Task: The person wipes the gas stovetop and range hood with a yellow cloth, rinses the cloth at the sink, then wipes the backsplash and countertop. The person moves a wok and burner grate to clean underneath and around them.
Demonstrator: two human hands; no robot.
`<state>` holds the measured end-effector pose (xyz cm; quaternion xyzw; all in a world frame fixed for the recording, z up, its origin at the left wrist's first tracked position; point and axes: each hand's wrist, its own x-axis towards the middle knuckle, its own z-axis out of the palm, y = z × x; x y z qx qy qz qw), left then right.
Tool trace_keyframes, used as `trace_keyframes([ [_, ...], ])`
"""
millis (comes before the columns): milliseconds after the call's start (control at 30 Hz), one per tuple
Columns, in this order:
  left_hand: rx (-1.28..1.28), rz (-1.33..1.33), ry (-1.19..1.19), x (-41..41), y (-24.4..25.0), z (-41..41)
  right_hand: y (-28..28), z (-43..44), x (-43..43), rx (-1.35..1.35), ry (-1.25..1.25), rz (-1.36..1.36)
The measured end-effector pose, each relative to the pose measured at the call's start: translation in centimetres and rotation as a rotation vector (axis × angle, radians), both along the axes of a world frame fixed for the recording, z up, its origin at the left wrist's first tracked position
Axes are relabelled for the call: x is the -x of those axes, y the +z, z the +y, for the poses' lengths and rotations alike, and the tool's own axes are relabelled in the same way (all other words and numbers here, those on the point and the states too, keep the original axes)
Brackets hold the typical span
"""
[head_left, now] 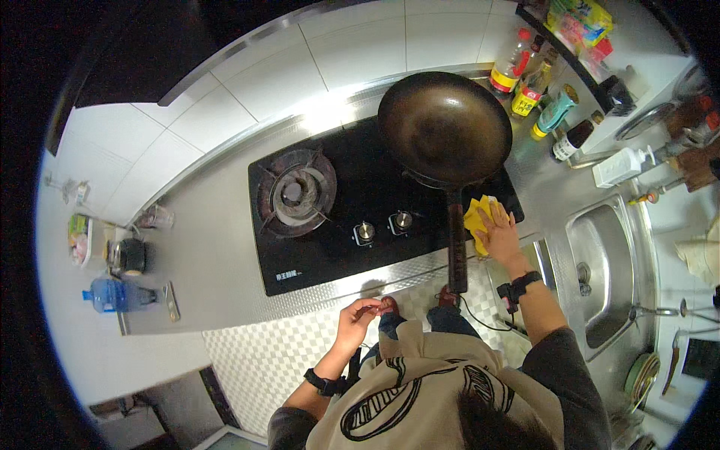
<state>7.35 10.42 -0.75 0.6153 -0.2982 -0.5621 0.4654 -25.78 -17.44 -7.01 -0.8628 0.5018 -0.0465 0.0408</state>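
Note:
My right hand point(498, 232) presses a yellow cloth point(476, 216) against the right front part of a black glass gas cooktop point(337, 247), just right of the wok's handle. A dark wok point(444, 126) with a long handle point(457, 247) sits over the right burner, its inside showing bare, browned metal. My left hand point(359, 318) hovers in front of the counter edge with its fingers curled in to the thumb. Nothing shows in it. Two metal control knobs point(365, 232) lie between the left hand and the burners. The left burner point(295, 191) is uncovered.
Several sauce bottles point(529, 90) stand behind and right of the wok. A steel sink point(610, 270) is on the right, with a white pump bottle point(619, 167) behind it. At far left are a dark pot point(126, 256) and a blue water jug point(109, 295).

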Motion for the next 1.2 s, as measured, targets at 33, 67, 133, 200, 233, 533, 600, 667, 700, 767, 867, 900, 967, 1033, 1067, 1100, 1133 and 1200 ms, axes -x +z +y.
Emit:
trace_keyframes([
  [33,-0.011,-0.011,0.006,1.2,0.3,-0.4,-1.6,-0.9,0.8,0.031,0.053,0.020],
  [67,-0.027,0.002,0.021,2.4,0.7,-0.9,-2.8,-2.1,2.3,0.077,0.102,0.054],
  [133,-0.051,0.024,0.059,4.8,1.6,-1.5,-4.2,-5.3,4.1,0.045,-0.028,0.027],
  [200,-0.087,0.004,0.094,6.7,1.6,-1.5,-4.4,-7.9,5.6,0.063,-0.141,-0.002],
  [233,-0.104,-0.003,0.105,7.6,1.6,-1.6,-4.3,-9.2,6.2,0.026,-0.183,-0.071],
  [533,-0.226,0.001,0.186,13.3,0.1,-1.9,-4.3,0.3,-0.6,0.035,0.114,-0.256],
  [600,-0.204,-0.161,0.097,12.8,-3.0,-2.7,-4.2,5.0,-4.2,-0.005,0.330,-0.355],
  [667,-0.161,-0.401,0.029,12.5,-4.1,-4.2,-4.3,8.5,-7.7,-0.067,0.496,-0.477],
  [700,-0.121,-0.560,0.007,12.3,-4.3,-5.3,-2.6,9.3,-9.5,-0.200,0.497,-0.591],
  [767,0.049,-0.705,0.097,11.8,-4.8,-7.5,-4.9,9.5,-12.0,-0.199,0.571,-0.640],
  [867,0.158,-1.030,0.098,10.9,-3.3,-10.5,-6.8,7.8,-14.4,-0.105,0.608,-0.581],
  [900,0.171,-1.103,0.099,10.6,-3.0,-11.1,-6.7,6.9,-15.4,-0.068,0.661,-0.502],
  [967,0.218,-1.024,0.116,9.9,-3.0,-10.5,-3.6,6.0,-16.1,-0.382,0.722,-0.680],
  [1033,0.325,-1.149,-0.037,9.8,-2.1,-11.2,-2.9,4.0,-14.9,-1.015,0.638,-0.913],
  [1067,0.331,-1.224,-0.115,9.8,-2.7,-11.4,-2.5,3.2,-13.9,-1.269,0.538,-1.025],
  [1100,0.389,-1.301,-0.236,10.3,-2.7,-13.2,-7.4,2.3,-12.7,-0.790,0.562,-1.222],
  [1133,0.270,-1.388,-0.313,8.9,-4.6,-11.6,-2.7,3.3,-10.9,-0.688,0.561,-0.996],
  [1200,0.244,-1.368,-0.314,7.5,-5.6,-12.3,-1.5,3.5,-7.4,-0.875,0.324,-1.062],
])
